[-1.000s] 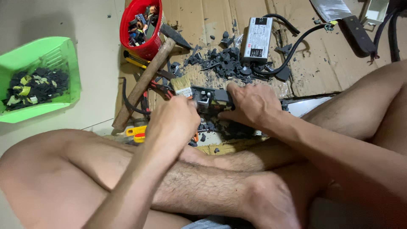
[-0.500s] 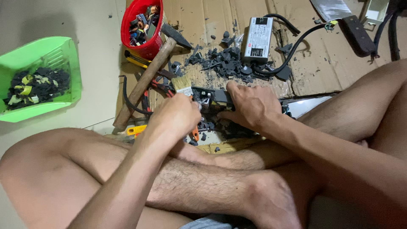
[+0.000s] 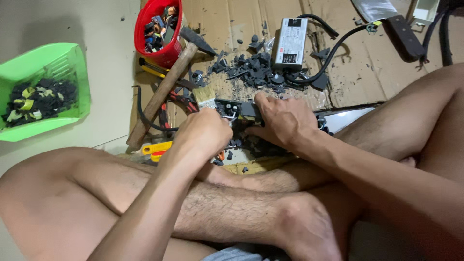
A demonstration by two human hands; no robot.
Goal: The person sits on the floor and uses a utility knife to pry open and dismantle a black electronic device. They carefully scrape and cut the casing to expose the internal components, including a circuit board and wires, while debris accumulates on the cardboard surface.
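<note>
I sit cross-legged on the floor over a dark circuit board (image 3: 240, 109) that lies on brown cardboard (image 3: 227, 29). My right hand (image 3: 282, 121) presses down on the board and grips its edge. My left hand (image 3: 205, 131) is closed around a small tool whose metal tip meets the board near its left end; the tool itself is mostly hidden by my fingers. A paintbrush (image 3: 204, 97) lies just beyond my left hand, beside the board.
A hammer (image 3: 166, 82) lies slanted at the left. Behind it stands a red bowl (image 3: 147, 19) of parts. A green tray (image 3: 46, 94) of dark scraps sits far left. Broken black pieces (image 3: 253, 70), a silver power supply (image 3: 291, 44) with black cables, and a yellow-handled tool (image 3: 157, 147) lie around.
Both hands stay on the board with only small shifts. My left hand has edged slightly toward the board.
</note>
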